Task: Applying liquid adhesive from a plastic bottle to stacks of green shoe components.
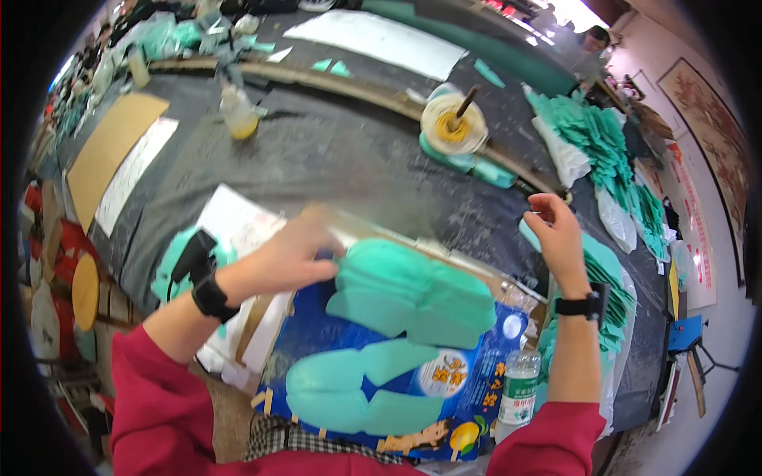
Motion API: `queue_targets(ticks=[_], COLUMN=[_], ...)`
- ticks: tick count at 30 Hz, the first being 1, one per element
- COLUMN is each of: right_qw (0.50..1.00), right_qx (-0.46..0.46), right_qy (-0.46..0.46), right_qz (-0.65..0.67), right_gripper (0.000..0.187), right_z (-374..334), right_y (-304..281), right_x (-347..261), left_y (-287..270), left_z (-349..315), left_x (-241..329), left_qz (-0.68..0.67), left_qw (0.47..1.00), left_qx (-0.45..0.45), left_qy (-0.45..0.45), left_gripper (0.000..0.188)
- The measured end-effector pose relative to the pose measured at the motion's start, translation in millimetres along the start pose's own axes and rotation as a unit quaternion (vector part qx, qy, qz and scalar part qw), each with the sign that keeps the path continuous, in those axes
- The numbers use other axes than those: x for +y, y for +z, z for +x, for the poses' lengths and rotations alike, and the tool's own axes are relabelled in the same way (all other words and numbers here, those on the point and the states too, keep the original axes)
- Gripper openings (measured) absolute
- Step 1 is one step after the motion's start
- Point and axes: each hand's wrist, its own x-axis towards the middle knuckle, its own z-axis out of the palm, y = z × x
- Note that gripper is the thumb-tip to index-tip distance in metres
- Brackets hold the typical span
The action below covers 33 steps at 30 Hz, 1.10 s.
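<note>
My left hand [298, 250], smeared by motion, is at the upper left edge of a green foam-like shoe-part piece [409, 293]. Its thumb seems to touch that piece, but the fingers are too blurred to read. Below lies a second, paler green piece [357, 393] with a notch in it, flat on a blue printed cardboard board [305, 317]. Over at the right, my right hand [556, 234] is raised with curled fingers and thumb drawn together. Whatever sits between those fingertips is too small to make out. Close beneath that hand is a stack of green pieces [611, 293].
A plastic bottle [520, 389] stands right of the board. Farther off are a tub with a brush [452, 123], a bottle of yellow liquid [238, 115], and a heap of green pieces [583, 131]. White sheets [230, 218] lie left. Another person [591, 44] is at far right.
</note>
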Motion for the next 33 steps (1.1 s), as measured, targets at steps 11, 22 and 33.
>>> queue_targets(ticks=[11,22,33], right_qw=[0.959,0.817,0.932], right_qx=[0.056,0.031,-0.103], right_qy=[0.265,0.333,0.310], right_qz=[0.086,0.469,0.154], right_gripper=[0.036,0.032,0.051], right_z=[79,94,71], right_y=[78,89,72], right_x=[88,104,56], left_y=[-28,-29,-35], left_z=[-11,-12,-17], left_x=[15,-8,-2], left_qz=[-0.139,-0.248,-0.286], left_qw=[0.980,0.955,0.939], left_qx=[-0.012,0.000,-0.013], left_qy=[-0.143,-0.163,-0.188], left_gripper=[0.032,0.025,0.025])
